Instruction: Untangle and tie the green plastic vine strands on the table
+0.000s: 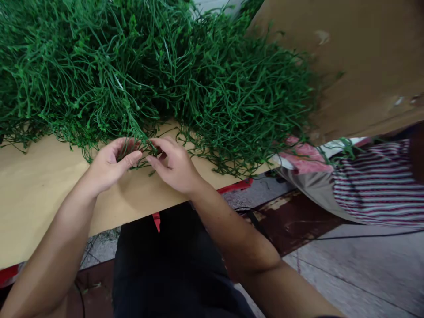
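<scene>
Stems [141,141], thin green plastic-looking: your left hand [115,161] and right hand [172,163] each had a grip clamped on them, above the tan paper-covered desk [43,190].

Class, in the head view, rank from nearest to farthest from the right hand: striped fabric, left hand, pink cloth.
1. Left hand: just to the left.
2. Pink cloth: off to the right.
3. Striped fabric: farthest right.

Your table [39,176], tan-topped | big heap of green artificial stems [232,101] spread over its far side, reaching toward the right end | loose stems straggling nearer you | bare tan surface along your near edge, widest at left
</scene>
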### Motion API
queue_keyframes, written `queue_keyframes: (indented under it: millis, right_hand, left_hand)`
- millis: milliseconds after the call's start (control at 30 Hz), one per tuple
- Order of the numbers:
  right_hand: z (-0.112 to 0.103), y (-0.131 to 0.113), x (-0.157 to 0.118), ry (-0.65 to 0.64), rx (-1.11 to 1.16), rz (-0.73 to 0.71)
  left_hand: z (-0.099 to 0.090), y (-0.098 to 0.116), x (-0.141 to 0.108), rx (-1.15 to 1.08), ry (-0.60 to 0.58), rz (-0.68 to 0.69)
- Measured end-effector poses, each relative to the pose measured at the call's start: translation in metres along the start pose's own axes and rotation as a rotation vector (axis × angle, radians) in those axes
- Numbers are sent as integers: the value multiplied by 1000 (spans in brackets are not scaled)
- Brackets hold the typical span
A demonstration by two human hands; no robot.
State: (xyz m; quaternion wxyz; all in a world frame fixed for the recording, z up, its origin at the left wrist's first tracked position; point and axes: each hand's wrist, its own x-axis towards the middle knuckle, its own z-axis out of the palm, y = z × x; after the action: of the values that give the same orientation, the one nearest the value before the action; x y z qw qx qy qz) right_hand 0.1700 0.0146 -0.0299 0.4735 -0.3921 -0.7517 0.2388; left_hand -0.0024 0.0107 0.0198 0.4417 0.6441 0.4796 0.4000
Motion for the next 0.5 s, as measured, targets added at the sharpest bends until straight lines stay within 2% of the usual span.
queue_keyframes:
  millis: [67, 233, 333, 433, 500]
  right_hand:
    - [2, 2, -2, 63, 32, 1]
    - [1, 6, -7, 234, 141, 105]
    - [-2, 7, -10, 236, 147, 74]
    - [-5, 8, -12, 245, 140, 39]
    - [-6, 9, -13, 298, 152, 55]
  left_hand:
    - [1, -3, 1, 27, -11, -43]
    - [-8, -8, 2, -73, 213, -61]
    - [-11, -8, 1, -168, 282, -59]
    - [-10, -7, 1, -191, 275, -88]
    - [-10, -9, 2, -179, 244, -106]
